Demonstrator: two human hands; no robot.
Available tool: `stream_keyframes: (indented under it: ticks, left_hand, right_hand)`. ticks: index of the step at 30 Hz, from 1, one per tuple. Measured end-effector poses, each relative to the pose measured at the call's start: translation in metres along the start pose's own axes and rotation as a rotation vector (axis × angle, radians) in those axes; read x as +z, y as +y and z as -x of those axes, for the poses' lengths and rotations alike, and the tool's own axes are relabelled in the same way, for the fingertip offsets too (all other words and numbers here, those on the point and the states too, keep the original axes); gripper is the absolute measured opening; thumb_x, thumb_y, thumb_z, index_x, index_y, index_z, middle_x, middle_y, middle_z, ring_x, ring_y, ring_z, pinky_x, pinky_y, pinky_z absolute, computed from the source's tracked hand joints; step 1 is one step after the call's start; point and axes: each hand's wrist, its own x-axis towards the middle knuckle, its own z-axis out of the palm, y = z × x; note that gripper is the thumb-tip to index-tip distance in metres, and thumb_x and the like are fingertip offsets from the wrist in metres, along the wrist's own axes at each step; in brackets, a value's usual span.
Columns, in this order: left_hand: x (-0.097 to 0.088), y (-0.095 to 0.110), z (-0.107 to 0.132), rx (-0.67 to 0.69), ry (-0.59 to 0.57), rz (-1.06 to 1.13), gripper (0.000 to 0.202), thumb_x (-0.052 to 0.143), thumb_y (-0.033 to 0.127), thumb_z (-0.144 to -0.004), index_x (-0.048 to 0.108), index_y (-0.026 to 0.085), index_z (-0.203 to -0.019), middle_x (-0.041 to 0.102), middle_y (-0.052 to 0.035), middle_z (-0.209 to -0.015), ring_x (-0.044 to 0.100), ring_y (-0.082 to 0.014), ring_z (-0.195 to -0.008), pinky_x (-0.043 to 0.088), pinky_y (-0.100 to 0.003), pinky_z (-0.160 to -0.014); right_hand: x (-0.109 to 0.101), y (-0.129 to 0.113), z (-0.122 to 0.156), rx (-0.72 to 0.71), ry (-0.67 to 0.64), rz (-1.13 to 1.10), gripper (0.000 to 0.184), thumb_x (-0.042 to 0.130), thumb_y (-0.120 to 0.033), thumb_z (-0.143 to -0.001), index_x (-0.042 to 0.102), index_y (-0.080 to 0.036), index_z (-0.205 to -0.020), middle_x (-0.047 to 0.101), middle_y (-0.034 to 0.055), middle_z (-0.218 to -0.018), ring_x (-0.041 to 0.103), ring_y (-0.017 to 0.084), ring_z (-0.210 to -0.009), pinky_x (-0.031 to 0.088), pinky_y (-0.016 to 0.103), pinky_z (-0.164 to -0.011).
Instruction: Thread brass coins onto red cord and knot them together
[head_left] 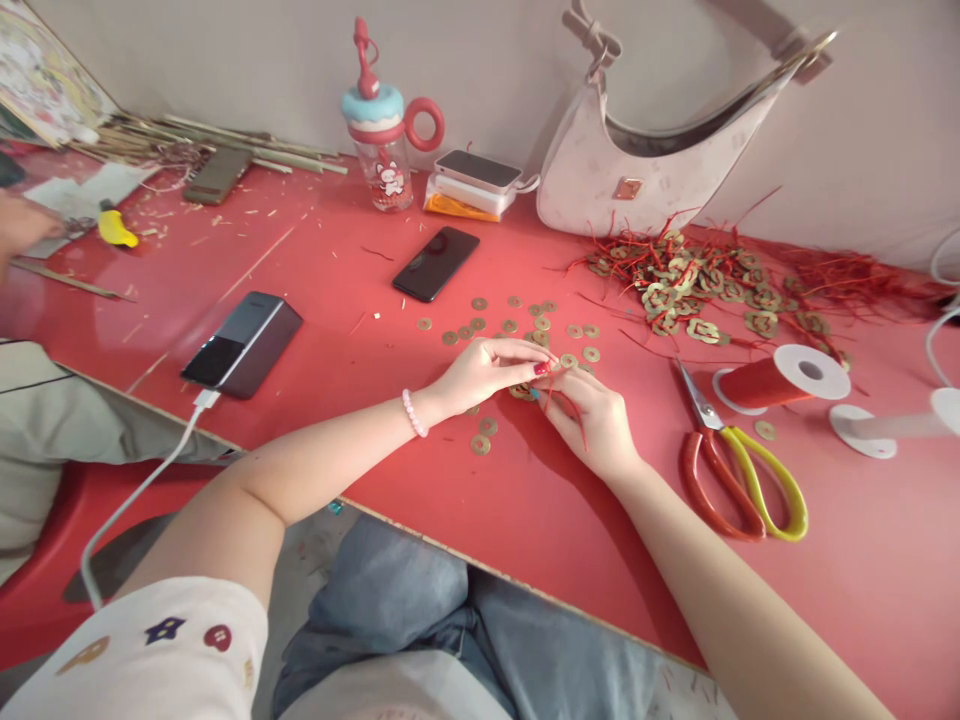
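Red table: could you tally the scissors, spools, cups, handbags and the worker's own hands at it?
Scissors: 1
Spools (red spool, pale spool): 2
Cup: 1
Handbag: 1
Hands (left hand, right hand): 2
Total: 7

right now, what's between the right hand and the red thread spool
The scissors lie between the right hand and the red spool in the head view.

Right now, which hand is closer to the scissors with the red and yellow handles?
The right. The scissors lie to the right of the right hand; the left hand is farther away, on the right hand's other side.
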Motion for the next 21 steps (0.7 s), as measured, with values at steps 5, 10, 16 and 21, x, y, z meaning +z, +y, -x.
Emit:
stream_keyframes:
  ticks: [5, 10, 16, 21]
  left_hand:
    - [0.0007, -0.0027, -0.0005, 0.051, 0.115, -0.21, 0.017, 0.058, 0.021, -0.079, 0.068, 0.017, -0.091, 0.067, -0.0068, -0.101, 0.06, -0.0164, -0.099, 0.05, -0.032, -0.087]
    - [-0.0007, -0.0035, -0.0012, 0.056, 0.168, -0.287, 0.018, 0.056, 0.024, -0.08, 0.068, 0.017, -0.091, 0.067, -0.0069, -0.1, 0.062, -0.0155, -0.095, 0.051, -0.029, -0.083]
    - [-0.0029, -0.006, -0.0015, 0.084, 0.222, -0.352, 0.018, 0.056, 0.023, -0.08, 0.069, 0.017, -0.091, 0.068, -0.0069, -0.098, 0.062, -0.0156, -0.094, 0.05, -0.03, -0.084]
    - [-0.0064, -0.0057, -0.0034, 0.021, 0.261, -0.326, 0.019, 0.056, 0.022, -0.08, 0.067, 0.015, -0.094, 0.066, -0.0082, -0.103, 0.061, -0.0165, -0.095, 0.051, -0.031, -0.082]
  right_hand:
    - [-0.0003, -0.0045, 0.0018, -0.046, 0.065, 0.046, 0.017, 0.047, -0.015, -0.083, 0.058, -0.02, -0.095, 0.065, 0.0051, -0.085, 0.063, 0.015, -0.079, 0.05, 0.027, -0.069]
    - [-0.0007, -0.0087, 0.0034, 0.108, 0.096, -0.019, 0.031, 0.046, -0.017, -0.084, 0.047, -0.022, -0.115, 0.068, 0.0012, -0.079, 0.065, 0.013, -0.067, 0.052, 0.025, -0.066]
    - [-0.0006, -0.0071, 0.0032, 0.252, 0.189, -0.214, 0.015, 0.055, -0.024, -0.08, 0.058, -0.021, -0.094, 0.068, 0.0019, -0.081, 0.065, 0.014, -0.067, 0.054, 0.029, -0.07]
    - [-0.0017, -0.0109, 0.0022, 0.3, 0.183, -0.324, 0.008, 0.06, -0.027, -0.077, 0.065, -0.021, -0.079, 0.068, 0.0014, -0.076, 0.065, 0.015, -0.07, 0.054, 0.03, -0.07]
